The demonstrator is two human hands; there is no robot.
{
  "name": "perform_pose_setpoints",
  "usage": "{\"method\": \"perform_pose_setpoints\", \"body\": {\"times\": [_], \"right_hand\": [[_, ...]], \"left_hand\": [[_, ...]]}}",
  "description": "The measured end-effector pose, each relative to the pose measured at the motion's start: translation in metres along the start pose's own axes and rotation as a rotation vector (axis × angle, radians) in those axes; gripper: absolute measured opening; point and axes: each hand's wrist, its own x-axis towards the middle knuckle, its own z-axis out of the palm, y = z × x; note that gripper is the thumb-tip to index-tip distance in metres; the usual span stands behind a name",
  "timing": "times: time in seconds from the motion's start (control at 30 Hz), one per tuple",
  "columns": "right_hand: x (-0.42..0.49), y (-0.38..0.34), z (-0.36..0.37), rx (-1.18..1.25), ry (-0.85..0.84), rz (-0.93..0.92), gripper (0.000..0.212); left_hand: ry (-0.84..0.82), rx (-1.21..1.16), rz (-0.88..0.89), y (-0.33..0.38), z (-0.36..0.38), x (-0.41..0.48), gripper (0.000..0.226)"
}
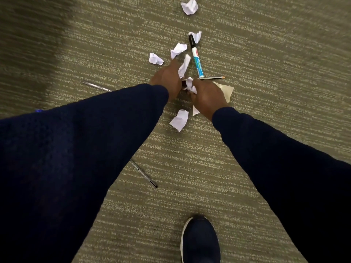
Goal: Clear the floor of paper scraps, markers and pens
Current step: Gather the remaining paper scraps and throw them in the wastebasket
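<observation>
Down on the striped carpet (pixel 266 54), both hands meet over a scatter of paper scraps, one marker and thin pens.

Seven white scraps show: the farthest scrap (pixel 189 6) lies alone, the nearest scrap (pixel 179 120) sits just beside the right wrist. One marker (pixel 196 56) lies just beyond the hands, a pencil (pixel 212 78) touching its end, plus two pens (pixel 143 174), both partly covered by the left sleeve. The right hand (pixel 207 95) closes on a crumpled scrap (pixel 190 84); the left hand (pixel 167 77) hides its fingers, grip unclear. A tan piece (pixel 227 92) peeks out behind.
</observation>
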Motion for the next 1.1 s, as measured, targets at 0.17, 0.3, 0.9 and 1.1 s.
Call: {"method": "perform_pose_setpoints", "body": {"times": [0.17,0.3,0.9,1.1], "right_hand": [[-0.007,0.008,-0.021,0.207,0.037,0.114,0.026],[-0.027,0.020,-0.048,0.503,0.169,0.267,0.031],[-0.060,0.016,-0.016,-0.118,-0.040,-0.252,0.054],[-0.045,0.016,-0.006,-0.218,-0.053,-0.222,0.034]], "left_hand": [[0.133,-0.220,-0.035,-0.008,0.002,-0.009,0.022],[0.250,-0.246,0.128,-0.022,0.007,-0.051,0.010],[0.000,0.104,0.269,-0.027,0.053,-0.116,0.060],[-0.023,0.374,0.401,-0.035,0.062,-0.119,0.066]]}}
